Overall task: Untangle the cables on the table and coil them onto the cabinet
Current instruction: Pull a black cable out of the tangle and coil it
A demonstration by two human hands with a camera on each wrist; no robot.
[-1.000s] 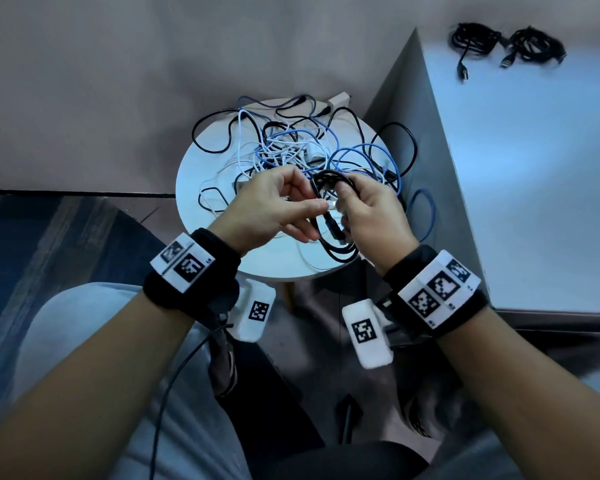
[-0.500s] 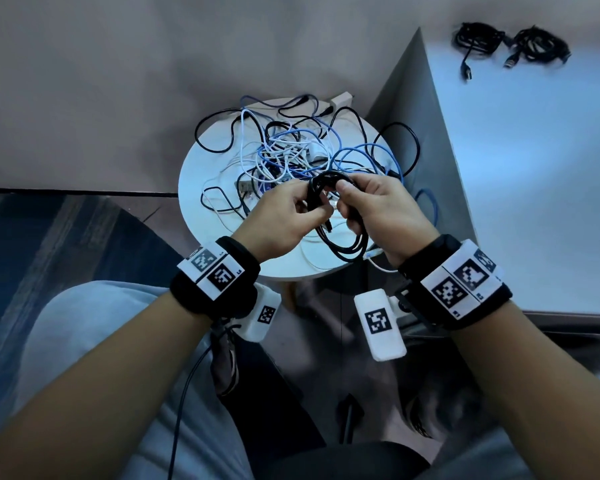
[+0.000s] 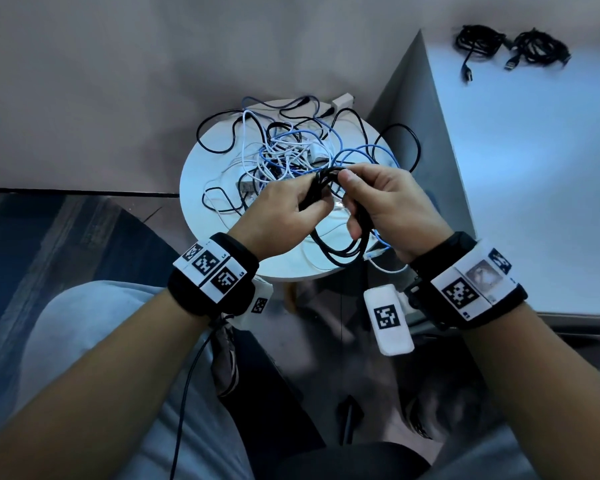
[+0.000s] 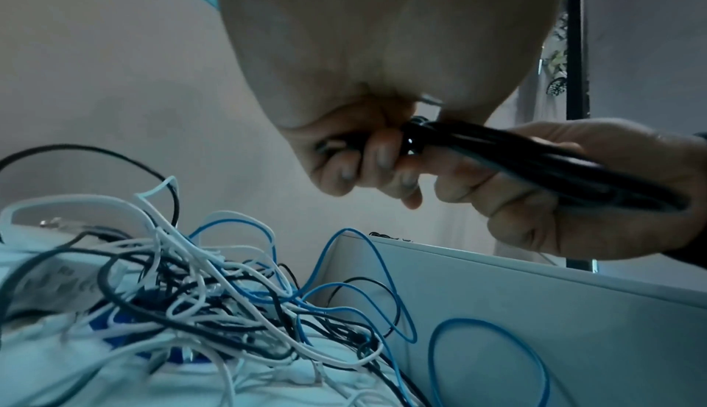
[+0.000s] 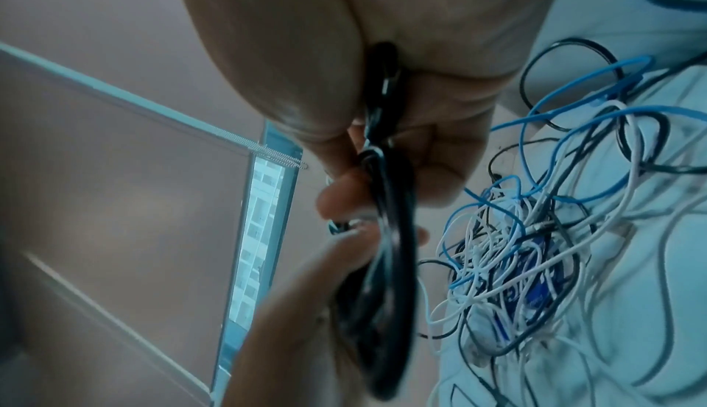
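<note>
Black cable coil point(image 3: 343, 244) gripped between left hand point(image 3: 278, 216) and right hand point(image 3: 392, 206)

Dim bluish light, wide-angle bending at edges, blurred right wrist view.

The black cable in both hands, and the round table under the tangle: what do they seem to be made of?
Black cable: apparently a rubber or plastic jacket, semi-glossy; it shows highlights and bends in smooth loops. Round table: smooth white top, probably painted or laminated; the material under that finish cannot be told.
</note>
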